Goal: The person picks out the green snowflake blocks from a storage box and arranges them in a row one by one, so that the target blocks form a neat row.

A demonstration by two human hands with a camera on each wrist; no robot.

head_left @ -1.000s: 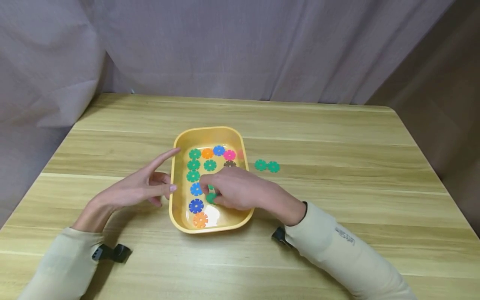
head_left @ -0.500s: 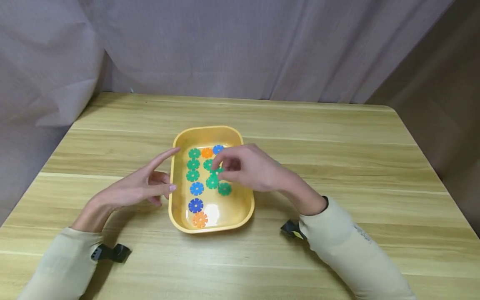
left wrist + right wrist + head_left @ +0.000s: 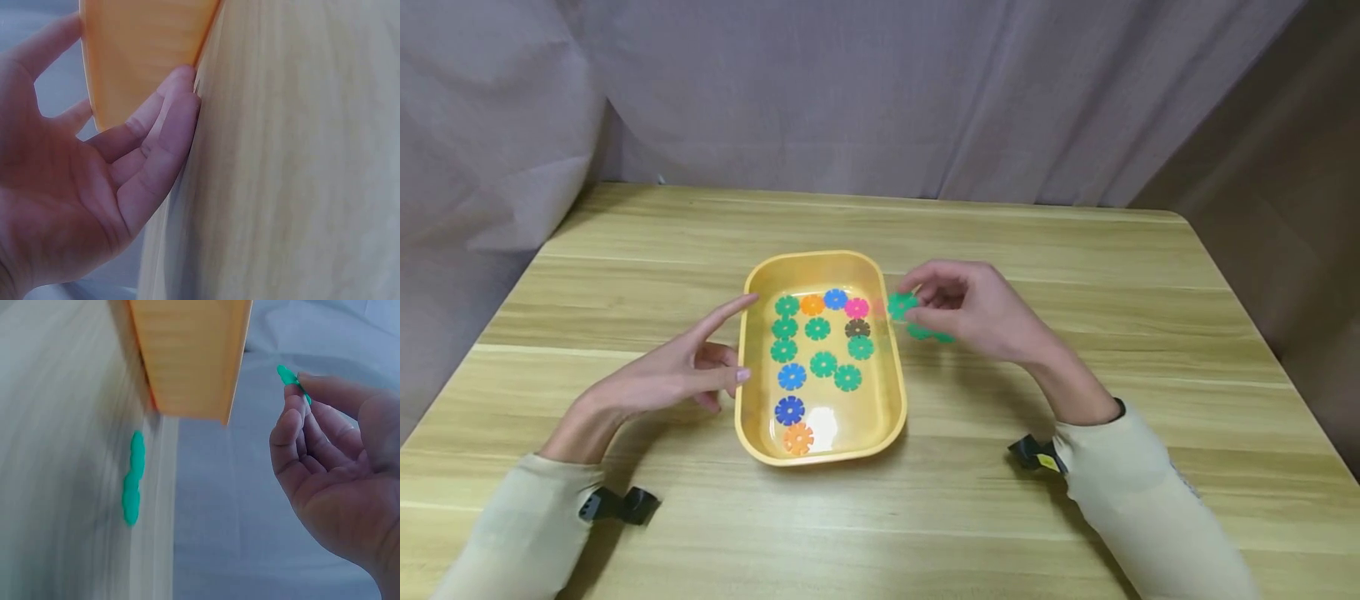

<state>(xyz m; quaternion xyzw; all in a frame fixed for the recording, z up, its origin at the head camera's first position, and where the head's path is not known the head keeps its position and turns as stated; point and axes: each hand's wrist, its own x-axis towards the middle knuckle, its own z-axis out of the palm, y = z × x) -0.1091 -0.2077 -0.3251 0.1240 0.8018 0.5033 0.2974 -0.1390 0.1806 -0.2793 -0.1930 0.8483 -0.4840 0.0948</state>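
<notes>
A: Holding what, and where?

B: Pinching a thin green notched plastic disc (image 3: 902, 307) between thumb and fingertips of the right hand (image 3: 988, 315), off the table, just beside the right edge of a rectangular yellow plastic tray (image 3: 820, 271). Probably gripped by the margin because so thin.

A: And the left hand (image 3: 677, 375)?

B: Set against the tray's left edge, thumb and index finger spread along the rim, other fingers loosely bent by the outer wall. Presumably to stop any sliding.

A: Containing what?

B: Down the left edge, three green discs (image 3: 785, 328), a light-blue disc (image 3: 792, 378), a dark-blue disc (image 3: 789, 403) and, by the near left corner, an orange disc (image 3: 801, 431). Along the far edge, another orange disc (image 3: 812, 305), a blue disc (image 3: 835, 298) and a pink disc (image 3: 857, 308). Near the right edge, a brown disc (image 3: 857, 322) and a green one (image 3: 861, 342). Towards the middle, three more green discs (image 3: 823, 358). Mostly laid flat and apart, so seemingly easy to take singly.

A: Anything outside?

B: Yes, on the pale wood-grain table (image 3: 1112, 317), beyond the tray's right edge, a touching pair of green discs (image 3: 133, 478). Hard to tell whether interlocked.
</notes>
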